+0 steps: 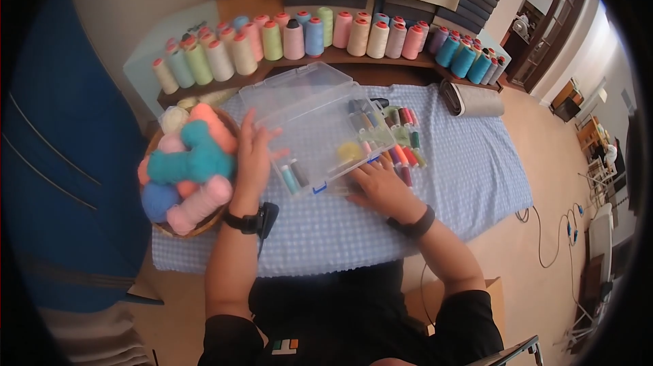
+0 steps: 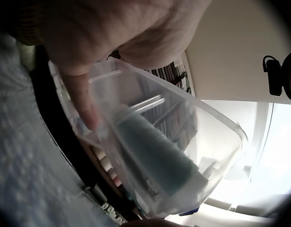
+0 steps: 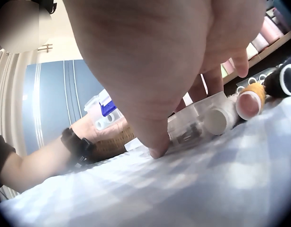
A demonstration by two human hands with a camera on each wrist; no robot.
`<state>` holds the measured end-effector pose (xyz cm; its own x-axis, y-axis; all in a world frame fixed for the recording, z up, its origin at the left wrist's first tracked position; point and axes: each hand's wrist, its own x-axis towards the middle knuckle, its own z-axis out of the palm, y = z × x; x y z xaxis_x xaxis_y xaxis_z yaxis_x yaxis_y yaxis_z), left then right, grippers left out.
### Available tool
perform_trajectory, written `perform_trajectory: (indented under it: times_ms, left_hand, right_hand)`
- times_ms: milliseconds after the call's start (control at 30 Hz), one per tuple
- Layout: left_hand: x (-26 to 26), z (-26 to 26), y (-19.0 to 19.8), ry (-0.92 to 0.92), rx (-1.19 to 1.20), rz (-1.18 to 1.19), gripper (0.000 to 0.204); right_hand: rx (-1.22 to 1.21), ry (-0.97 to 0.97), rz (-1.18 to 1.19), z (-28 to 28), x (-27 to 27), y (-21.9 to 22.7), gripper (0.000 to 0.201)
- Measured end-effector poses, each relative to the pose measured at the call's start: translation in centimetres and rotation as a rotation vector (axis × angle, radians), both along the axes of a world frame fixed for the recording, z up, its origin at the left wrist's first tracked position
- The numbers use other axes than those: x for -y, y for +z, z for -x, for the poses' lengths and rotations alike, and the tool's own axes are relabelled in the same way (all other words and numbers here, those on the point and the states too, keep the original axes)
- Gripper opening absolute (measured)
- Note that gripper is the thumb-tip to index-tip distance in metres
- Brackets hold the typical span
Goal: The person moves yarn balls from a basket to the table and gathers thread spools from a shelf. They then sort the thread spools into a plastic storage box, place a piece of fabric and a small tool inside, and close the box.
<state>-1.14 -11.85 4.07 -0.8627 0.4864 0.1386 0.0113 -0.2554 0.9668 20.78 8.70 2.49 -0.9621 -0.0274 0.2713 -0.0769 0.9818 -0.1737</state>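
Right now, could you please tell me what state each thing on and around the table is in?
Clear plastic organizer box: open, lid swung back
Blue latches: unfastened
Teal thread spool: wound, inside the box
Wicker basket: heaped with yarn
Gray fabric roll: rolled up
Thread cones: upright, wound
Checked tablecloth: spread, creased

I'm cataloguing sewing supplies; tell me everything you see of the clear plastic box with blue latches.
The clear rectangular plastic-looking box is open, its transparent lid folded back on the far side, with two blue latches along the near edge. A teal thread spool and a dark thread spool lie inside at its left end. The left hand holds that end, which appears raised above the blue-and-white checked cloth; whether the right hand by the near edge touches it is unclear.
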Motion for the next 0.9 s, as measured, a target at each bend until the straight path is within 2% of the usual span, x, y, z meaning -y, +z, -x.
perform_trajectory:
  times_ms: [133, 233, 300, 367, 533, 633, 700, 733, 800, 900]
  left_hand:
    - [0.2, 0.1, 0.0, -0.014, -0.01, 0.012, 0.056]
    - [0.3, -0.4, 0.5, 0.011, 0.028, 0.021, 0.056]
    - [0.4, 1.6, -2.2, 0.002, 0.014, 0.014, 0.056]
    - [0.5, 2.4, -3.2, -0.011, 0.0, 0.018, 0.056]
    - [0.4, 0.4, -1.2, -0.09, 0.013, 0.068, 0.056]
    - [0.4, -0.1, -1.3, -0.143, 0.055, 0.09, 0.056]
    - [1.3, 1.2, -3.5, -0.283, -0.15, 0.185, 0.057]
    - [0.8, 0.2, -3.1, -0.226, -0.095, 0.116, 0.057]
    - [0.0, 1.2, -5.1, -0.226, -0.155, 0.128, 0.056]
    - [-0.8, 1.9, -6.3, -0.196, -0.258, 0.172, 0.055]
  right_hand:
    - [0.033, 0.048, -0.014, -0.8, -0.1, 1.3, 0.065]
    - [0.104, 0.132, 0.174, -2.0, -0.2, 2.7, 0.067]
    - [0.126, 0.172, 0.214, -3.1, -0.2, 4.0, 0.067]
    - [0.149, 0.221, 0.288, -4.1, -0.5, 5.2, 0.067]
    - [0.153, 0.301, 0.591, -7.1, -1.8, 8.6, 0.068]
    - [0.075, 0.176, 0.606, -8.7, -3.1, 10.1, 0.076]
    - [0.021, 0.112, 0.62, -9.1, -4.1, 10.2, 0.08]
    - [0.001, 0.088, 0.617, -9.1, -5.0, 9.8, 0.083]
    - [-0.137, -0.015, 0.614, -9.3, -7.4, 7.2, 0.09]
    - [-0.194, -0.01, 0.599, -6.9, -8.9, 6.9, 0.098]
